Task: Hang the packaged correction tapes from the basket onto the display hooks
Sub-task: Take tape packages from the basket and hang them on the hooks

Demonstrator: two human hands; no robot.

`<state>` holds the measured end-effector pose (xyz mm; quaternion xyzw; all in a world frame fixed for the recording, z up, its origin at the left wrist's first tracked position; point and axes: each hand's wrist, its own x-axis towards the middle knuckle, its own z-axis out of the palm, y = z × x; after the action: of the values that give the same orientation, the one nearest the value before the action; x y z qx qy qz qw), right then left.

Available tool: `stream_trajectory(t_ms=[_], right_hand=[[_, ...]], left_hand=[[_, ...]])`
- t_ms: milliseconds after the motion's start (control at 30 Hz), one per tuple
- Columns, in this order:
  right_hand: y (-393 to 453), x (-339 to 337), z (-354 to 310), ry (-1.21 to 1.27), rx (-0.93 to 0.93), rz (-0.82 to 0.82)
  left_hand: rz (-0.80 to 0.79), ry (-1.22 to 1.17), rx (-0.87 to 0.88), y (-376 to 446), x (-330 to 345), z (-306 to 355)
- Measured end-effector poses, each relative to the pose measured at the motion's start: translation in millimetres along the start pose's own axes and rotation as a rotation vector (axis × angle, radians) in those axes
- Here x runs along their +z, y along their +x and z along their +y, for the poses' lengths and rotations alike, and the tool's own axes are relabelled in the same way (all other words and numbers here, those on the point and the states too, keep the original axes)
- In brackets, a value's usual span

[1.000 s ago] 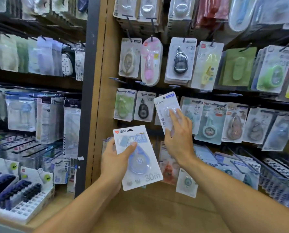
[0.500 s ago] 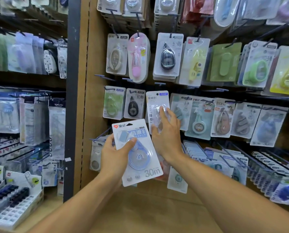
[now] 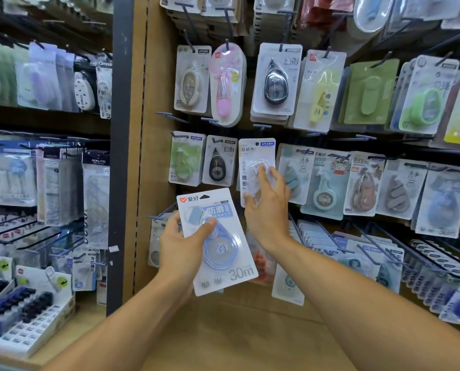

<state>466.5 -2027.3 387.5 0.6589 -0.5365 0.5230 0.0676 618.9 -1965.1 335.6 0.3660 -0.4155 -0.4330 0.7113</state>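
Your right hand [image 3: 266, 210], fingers spread and loosely curled, steadies the white clear-blister correction tape card [image 3: 255, 167] on its hook above your fingertips, while your left hand [image 3: 182, 243] pinches the blue-printed 30m tape card [image 3: 218, 242], thumb over blister, ready next.

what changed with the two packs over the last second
The right hand straightened the tilted white pack upright among the middle row's hanging packs, still touching it. The left hand kept its grip on the blue 30m pack, unmoved.
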Motion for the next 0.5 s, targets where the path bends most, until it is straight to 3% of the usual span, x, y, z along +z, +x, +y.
stream_trajectory(t_ms=[500], right_hand=[[3.7, 0.8, -13.2, 0.052, -0.031, 0.043]], left_hand=[[-0.005, -0.044, 0.018, -1.7, -1.0, 3.3]])
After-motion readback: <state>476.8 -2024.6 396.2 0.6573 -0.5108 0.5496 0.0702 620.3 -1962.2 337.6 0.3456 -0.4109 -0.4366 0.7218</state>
